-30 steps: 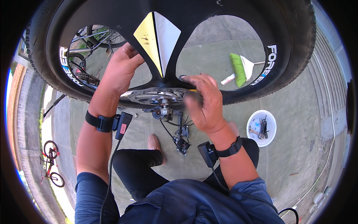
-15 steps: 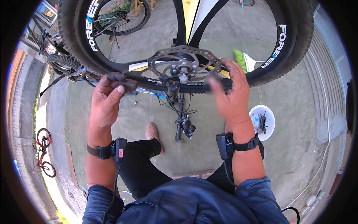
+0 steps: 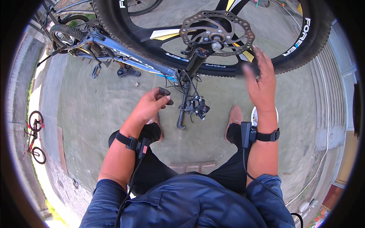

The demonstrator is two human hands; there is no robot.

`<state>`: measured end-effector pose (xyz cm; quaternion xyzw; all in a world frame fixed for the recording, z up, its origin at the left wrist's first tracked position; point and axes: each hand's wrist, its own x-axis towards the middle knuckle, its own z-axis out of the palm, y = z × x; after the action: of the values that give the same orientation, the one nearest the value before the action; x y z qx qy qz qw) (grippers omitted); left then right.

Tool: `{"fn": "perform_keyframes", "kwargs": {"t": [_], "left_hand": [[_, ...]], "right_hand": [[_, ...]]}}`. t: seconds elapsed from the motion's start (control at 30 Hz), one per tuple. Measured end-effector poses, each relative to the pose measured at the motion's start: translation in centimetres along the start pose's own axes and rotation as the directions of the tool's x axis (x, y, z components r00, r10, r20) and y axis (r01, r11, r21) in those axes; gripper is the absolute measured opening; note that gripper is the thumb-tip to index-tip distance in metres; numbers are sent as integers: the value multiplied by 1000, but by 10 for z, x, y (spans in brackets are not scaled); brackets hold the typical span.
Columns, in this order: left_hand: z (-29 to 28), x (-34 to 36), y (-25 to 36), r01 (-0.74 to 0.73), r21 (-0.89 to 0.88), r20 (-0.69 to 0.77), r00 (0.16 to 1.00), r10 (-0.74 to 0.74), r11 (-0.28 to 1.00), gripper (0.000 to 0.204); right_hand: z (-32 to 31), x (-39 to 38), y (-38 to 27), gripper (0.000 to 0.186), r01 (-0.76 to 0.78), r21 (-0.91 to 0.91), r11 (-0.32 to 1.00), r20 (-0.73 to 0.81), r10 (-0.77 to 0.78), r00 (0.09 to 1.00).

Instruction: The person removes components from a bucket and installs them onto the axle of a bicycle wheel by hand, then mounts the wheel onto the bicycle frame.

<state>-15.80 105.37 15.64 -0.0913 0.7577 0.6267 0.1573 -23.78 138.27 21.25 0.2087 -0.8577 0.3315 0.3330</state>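
Note:
A bicycle front wheel with a black tyre (image 3: pixel 300 64) fills the top of the head view. Its perforated brake disc (image 3: pixel 247 32) faces me, with an axle nut (image 3: pixel 216 46) at the hub. The fork leg (image 3: pixel 197 60) runs down from the hub. My right hand (image 3: pixel 262 85) is at the tyre's lower right, thumb and fingers apart; a blurred patch covers the thumb tip, and I cannot tell whether it touches the tyre. Away from the wheel, my left hand (image 3: pixel 152 102) has curled, blackened fingers with the thumb against them; what they hold, if anything, is hidden.
Below the fork hang the handlebar (image 3: pixel 181 118) and cables. A blue bicycle frame (image 3: pixel 127 57) and a pedal (image 3: pixel 97 71) lie left. A white bucket (image 3: pixel 254 116) stands partly behind my right forearm. A small red bicycle (image 3: pixel 35 136) is at the far left.
My left hand has dropped from the tyre's lower left edge toward my knees. The wheel sits higher and further right in view, and my right hand has shifted with it.

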Motion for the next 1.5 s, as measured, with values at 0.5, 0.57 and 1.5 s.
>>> {"fn": "perform_keyframes", "kwargs": {"t": [0.5,0.57,1.5], "left_hand": [[7,7,-2,-80,56,78,994,75,995,25],[10,7,-1,-76,88,94,993,68,993,25],[13,14,-14,-84,286,144,989,44,955,28]], "right_hand": [[25,2,-9,38,9,18,1000,-16,-9,1000],[26,1,-8,38,11,12,1000,0,-11,1000],[33,-9,-6,43,-114,80,990,228,93,969]]}}
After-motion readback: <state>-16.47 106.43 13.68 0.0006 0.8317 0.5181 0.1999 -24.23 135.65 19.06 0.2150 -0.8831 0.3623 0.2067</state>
